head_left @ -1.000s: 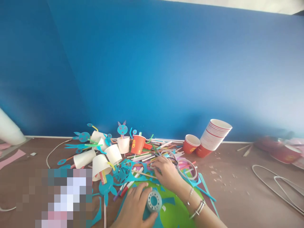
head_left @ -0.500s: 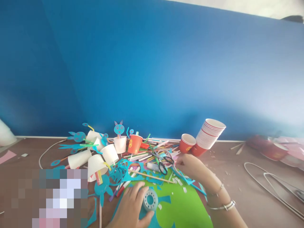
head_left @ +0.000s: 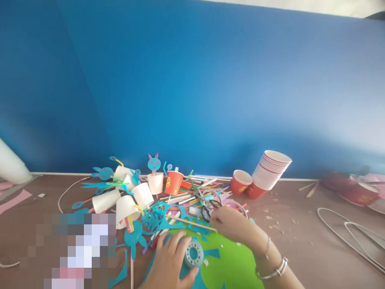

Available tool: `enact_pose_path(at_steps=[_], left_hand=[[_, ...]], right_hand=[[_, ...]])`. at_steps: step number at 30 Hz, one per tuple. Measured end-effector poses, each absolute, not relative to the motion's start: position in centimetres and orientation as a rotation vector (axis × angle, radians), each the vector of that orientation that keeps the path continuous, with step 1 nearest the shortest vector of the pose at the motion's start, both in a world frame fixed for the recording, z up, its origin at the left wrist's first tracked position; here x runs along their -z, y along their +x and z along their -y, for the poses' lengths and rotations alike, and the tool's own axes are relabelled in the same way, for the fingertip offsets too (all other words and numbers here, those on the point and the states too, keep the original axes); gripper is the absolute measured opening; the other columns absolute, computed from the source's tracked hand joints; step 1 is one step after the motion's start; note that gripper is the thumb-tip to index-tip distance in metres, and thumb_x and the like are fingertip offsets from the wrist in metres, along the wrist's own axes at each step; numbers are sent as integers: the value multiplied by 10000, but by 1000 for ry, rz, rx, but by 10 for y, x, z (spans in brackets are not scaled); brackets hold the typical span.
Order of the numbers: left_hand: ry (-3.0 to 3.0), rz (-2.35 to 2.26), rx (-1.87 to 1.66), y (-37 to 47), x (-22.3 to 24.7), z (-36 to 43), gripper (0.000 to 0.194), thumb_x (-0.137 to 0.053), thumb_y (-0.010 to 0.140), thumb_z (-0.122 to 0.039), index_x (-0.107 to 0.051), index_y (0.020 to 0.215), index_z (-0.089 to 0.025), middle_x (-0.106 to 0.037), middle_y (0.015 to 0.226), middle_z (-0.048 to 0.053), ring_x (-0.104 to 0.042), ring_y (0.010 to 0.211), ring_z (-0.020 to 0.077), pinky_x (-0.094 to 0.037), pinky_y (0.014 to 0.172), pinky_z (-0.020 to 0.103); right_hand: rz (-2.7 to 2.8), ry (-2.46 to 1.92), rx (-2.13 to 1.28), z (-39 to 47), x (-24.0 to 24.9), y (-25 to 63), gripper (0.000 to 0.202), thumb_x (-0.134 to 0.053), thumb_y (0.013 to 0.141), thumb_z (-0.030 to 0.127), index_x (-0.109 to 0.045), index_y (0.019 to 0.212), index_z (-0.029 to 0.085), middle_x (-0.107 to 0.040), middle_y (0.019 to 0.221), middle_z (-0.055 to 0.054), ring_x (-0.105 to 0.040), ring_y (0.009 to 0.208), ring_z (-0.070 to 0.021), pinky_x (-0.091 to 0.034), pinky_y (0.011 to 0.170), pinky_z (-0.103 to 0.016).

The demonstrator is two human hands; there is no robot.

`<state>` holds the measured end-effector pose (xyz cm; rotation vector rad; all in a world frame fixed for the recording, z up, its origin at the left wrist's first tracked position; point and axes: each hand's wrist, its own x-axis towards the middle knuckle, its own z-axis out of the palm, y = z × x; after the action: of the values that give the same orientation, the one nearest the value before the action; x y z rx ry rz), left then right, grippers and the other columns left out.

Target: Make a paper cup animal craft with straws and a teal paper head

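Note:
My left hand point(head_left: 170, 261) rests palm down at the front, its thumb and index finger around a roll of tape point(head_left: 194, 253) that lies on blue paper over a green sheet point(head_left: 231, 257). My right hand point(head_left: 230, 224), with bracelets at the wrist, is over the far edge of the green sheet. Its fingers are curled and pressed together beside the scissors point(head_left: 205, 213); the fingertips are partly hidden, and I cannot make out what is in them. A thin wooden stick point(head_left: 192, 222) runs to just left of that hand.
Paper cups with blue paper animal figures point(head_left: 154, 163) crowd the left. Drinking straws and blue cut-out scraps point(head_left: 159, 216) pile up mid-table. A red cup point(head_left: 241, 181) and a leaning stack of cups point(head_left: 270, 172) stand before the blue wall. A white cable point(head_left: 345, 228) lies right.
My right hand has moved left and toward me, from the straws beyond the scissors to the green sheet's far edge. My left hand stays at the tape roll. The view has shifted slightly.

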<state>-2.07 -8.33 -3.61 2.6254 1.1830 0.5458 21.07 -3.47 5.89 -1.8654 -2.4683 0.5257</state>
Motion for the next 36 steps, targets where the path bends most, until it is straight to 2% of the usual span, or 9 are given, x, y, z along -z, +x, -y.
enact_pose_path(at_steps=[3, 7, 13, 15, 18, 22, 26, 30, 36], left_hand=[[2639, -1172, -539, -21, 34, 83, 522, -652, 761, -376, -528, 1240, -212, -622, 1236, 107, -563, 1135, 303, -323, 1050, 535], [2641, -1148, -537, -21, 34, 84, 529, -649, 769, -368, -515, 1257, -212, -624, 1225, 102, -553, 1154, 302, -302, 1064, 546], [2679, -1130, -587, -21, 29, 84, 511, -628, 796, -426, -521, 1236, -187, -633, 1198, 108, -582, 1101, 284, -348, 1040, 511], [2707, -1132, -622, -22, 22, 83, 469, -572, 847, -417, -514, 1245, -176, -636, 1189, 112, -588, 1083, 275, -394, 1000, 481], [2673, -1346, -573, -24, 8, 80, 279, -451, 912, -244, -580, 1156, -199, -665, 1077, 87, -622, 963, 252, -486, 835, 400], [2632, -1740, -162, -29, -7, 73, 286, -413, 849, -44, -650, 924, -187, -666, 892, 79, -660, 833, 262, -514, 682, 345], [2498, -1883, 112, -33, -10, 67, 366, -414, 800, 48, -621, 1015, -165, -660, 983, 103, -710, 717, 224, -512, 548, 261], [2500, -1857, 136, -33, -5, 66, 439, -435, 758, 73, -585, 1099, -159, -664, 1001, 120, -724, 714, 219, -526, 549, 244], [2474, -1858, 199, -29, -9, 67, 478, -416, 770, 61, -527, 1192, -135, -673, 972, 131, -727, 753, 225, -516, 569, 234]], right_hand=[[2553, -1655, -744, 45, -59, 189, 322, -448, 820, 137, -755, 820, 234, -757, 833, -40, -656, 745, -189, -428, 659, -262], [2632, -1613, -799, 50, -54, 175, 358, -444, 826, 125, -752, 975, 227, -763, 977, -82, -684, 908, -244, -466, 759, -297], [2592, -1821, -622, 47, -47, 175, 481, -461, 862, 160, -526, 1339, 153, -722, 1051, -189, -687, 944, -324, -495, 743, -368], [2602, -1822, -625, 47, -44, 175, 493, -459, 864, 157, -501, 1356, 144, -726, 1022, -193, -692, 922, -328, -493, 718, -364], [2596, -1812, -629, 47, -43, 174, 453, -464, 860, 152, -546, 1306, 147, -729, 992, -190, -692, 910, -327, -480, 699, -352], [2569, -1829, -641, 49, -50, 172, 361, -446, 851, 129, -666, 1131, 185, -735, 962, -167, -692, 896, -303, -457, 692, -329], [2542, -1822, -727, 53, -60, 171, 296, -524, 810, 217, -702, 1047, 213, -729, 963, -125, -668, 929, -295, -452, 734, -336], [2570, -1746, -845, 60, -60, 166, 515, -696, 665, 361, -638, 1153, 205, -697, 1013, -110, -641, 938, -318, -459, 768, -366], [2696, -1737, -837, 67, -54, 154, 515, -674, 602, 192, -604, 1111, 150, -631, 1085, -161, -632, 937, -335, -466, 750, -379]])
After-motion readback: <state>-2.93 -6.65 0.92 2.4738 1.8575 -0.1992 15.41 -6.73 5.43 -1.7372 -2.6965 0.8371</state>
